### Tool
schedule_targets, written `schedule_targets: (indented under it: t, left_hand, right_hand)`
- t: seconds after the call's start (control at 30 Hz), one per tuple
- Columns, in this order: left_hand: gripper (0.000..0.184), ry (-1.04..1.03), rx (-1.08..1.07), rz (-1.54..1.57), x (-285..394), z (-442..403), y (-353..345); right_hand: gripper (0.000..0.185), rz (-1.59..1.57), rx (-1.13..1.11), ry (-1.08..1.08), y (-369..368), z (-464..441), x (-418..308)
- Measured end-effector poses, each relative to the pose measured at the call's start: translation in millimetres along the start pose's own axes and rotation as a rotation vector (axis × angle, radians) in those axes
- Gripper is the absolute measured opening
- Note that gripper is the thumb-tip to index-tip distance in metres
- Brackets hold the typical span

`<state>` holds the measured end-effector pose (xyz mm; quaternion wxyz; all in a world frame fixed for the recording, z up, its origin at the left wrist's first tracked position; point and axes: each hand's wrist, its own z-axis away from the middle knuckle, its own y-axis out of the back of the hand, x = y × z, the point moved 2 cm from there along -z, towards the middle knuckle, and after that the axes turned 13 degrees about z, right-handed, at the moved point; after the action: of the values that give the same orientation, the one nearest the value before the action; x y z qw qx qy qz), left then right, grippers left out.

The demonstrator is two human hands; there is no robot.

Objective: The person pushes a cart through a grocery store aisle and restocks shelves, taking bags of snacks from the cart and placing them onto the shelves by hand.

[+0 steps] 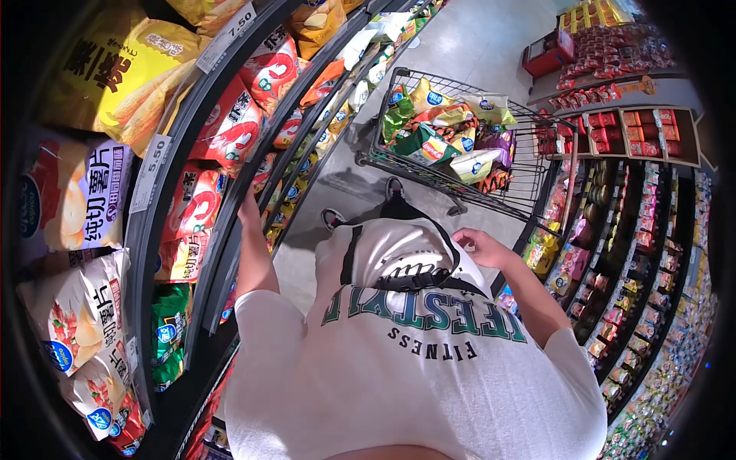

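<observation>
My left hand (249, 208) reaches in at the edge of the shelf (220, 222) on the left, close to the red and white snack bags (230, 126); its fingers are mostly hidden, so what it touches cannot be seen. My right hand (469, 244) hangs in front of my body by the apron strap, fingers bent and apart, with nothing in it. Beyond it stands a wire shopping cart (529, 165) holding several snack bags, among them a green bag (426, 146) and a yellow bag (431, 97).
Yellow bags (126, 73), white and purple chip bags (100, 188) and green bags (170, 330) fill the left shelves. Curved shelves of small packets (636, 284) line the right side. A red box (549, 54) stands at the top right. Grey floor (460, 46) shows beyond the cart.
</observation>
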<state>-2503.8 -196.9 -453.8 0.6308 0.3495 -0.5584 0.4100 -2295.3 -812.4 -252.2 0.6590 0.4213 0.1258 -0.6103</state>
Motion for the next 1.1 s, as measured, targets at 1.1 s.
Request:
schedule_targets:
  t: [1.1]
  left_hand:
    - [0.046,0.068,0.425,0.036,42.0,47.3,-30.4]
  right_hand:
    - [0.036,0.144,0.26,0.178,61.1,-42.9,32.7]
